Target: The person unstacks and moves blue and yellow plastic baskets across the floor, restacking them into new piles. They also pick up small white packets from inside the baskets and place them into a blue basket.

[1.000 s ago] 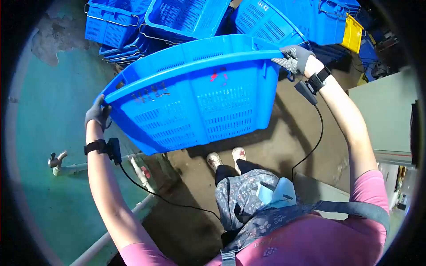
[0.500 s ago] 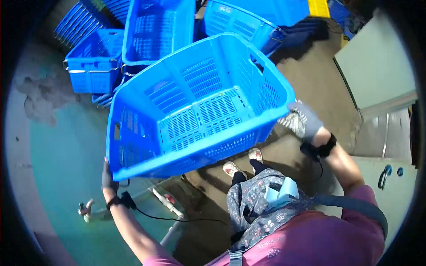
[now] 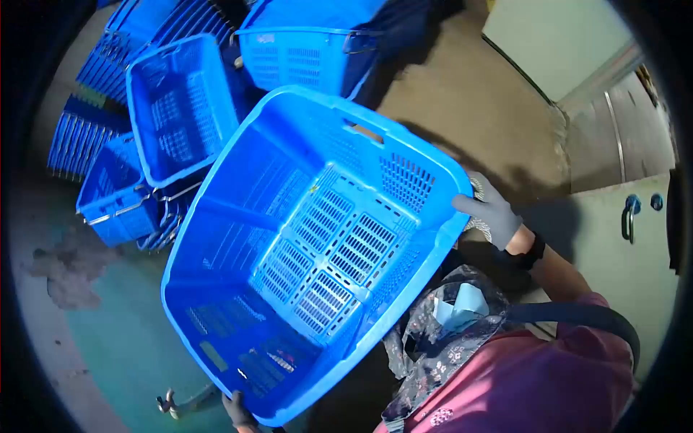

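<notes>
Holding a blue crate [image 3: 310, 238] up in the air between both hands, the person has it tipped so that its open mouth faces the camera. The right hand [image 3: 491, 211], in a grey glove, is clamped over the upper right rim, with the fingers curled onto the edge. The left hand [image 3: 237, 413], in a dark glove, clasps the lowest corner at the bottom of the view. Only part of it shows under the rim.

This looks like the middle of a carry, with the blue crate clear of the floor [image 3: 462, 101] and turned at a slant in front of the body. Setting it anywhere would call for levelling it first, with both grips staying firm on opposite corners.

Nothing lies inside it. The slotted bottom and the slotted walls are bare, and a handle cut-out shows in the far wall.

Beyond it, at the upper left, more crates [image 3: 173, 108] lean nested into one another, and those whose insides show are empty too. Another one [image 3: 303, 58] stands near the top of the view.

A tap [image 3: 167, 404] sits just beside the left hand. A pale metal door [image 3: 653, 289] with a handle is at the right.
</notes>
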{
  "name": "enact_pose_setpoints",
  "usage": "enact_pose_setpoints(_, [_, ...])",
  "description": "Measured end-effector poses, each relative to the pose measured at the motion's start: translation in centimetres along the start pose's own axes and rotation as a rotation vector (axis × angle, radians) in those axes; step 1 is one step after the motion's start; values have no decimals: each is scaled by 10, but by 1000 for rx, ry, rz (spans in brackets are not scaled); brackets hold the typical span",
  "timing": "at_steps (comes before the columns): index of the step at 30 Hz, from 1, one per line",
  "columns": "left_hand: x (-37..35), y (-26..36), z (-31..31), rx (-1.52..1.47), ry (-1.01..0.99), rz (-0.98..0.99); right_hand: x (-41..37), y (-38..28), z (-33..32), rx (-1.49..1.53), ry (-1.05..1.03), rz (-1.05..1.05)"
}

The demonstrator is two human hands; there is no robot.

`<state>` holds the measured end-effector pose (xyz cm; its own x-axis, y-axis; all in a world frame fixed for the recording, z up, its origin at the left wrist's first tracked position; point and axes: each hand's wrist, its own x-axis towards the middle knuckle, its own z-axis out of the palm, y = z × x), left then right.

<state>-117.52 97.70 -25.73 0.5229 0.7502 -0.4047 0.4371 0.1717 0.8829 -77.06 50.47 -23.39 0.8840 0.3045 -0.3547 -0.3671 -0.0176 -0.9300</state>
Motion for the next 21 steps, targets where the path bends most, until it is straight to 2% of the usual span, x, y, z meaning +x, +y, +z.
enact_pose_setpoints(1, [-6,9,6,19,-45,6,1,1,-1,63,25,2])
enact_pose_setpoints(4, [-32,38,0,198,85,-182,12,22,-26,17,124,-18])
enact_pose_setpoints(5, [-29,36,-16,122,83,-162,15,25,-33,-3,141,-46])
enact_pose_setpoints(7, [-41,87,20,244,70,-85,23,22,-44,-42,234,-38])
enact_pose_setpoints(9, [-31,128,36,229,-34,-73,23,10,-65,21,256,-97])
enact_pose_setpoints(10, [-22,143,52,226,-119,-5,28,11,-77,5,323,-119])
enact_pose_setpoints(12, [16,179,101,317,-97,6,36,9,-111,55,440,-130])
enact_pose_setpoints(14, [58,199,165,376,-297,67,48,14,-161,81,541,-139])
enact_pose_setpoints(15, [51,199,211,409,-389,108,42,26,-204,88,593,-162])
enact_pose_setpoints(17, [59,219,291,449,-437,121,51,45,-259,176,640,-179])
enact_pose_setpoints(19, [79,217,357,441,-501,98,53,64,-312,188,785,-154])
enact_pose_setpoints(21, [96,214,420,435,-604,132,49,69,-337,201,887,-212])
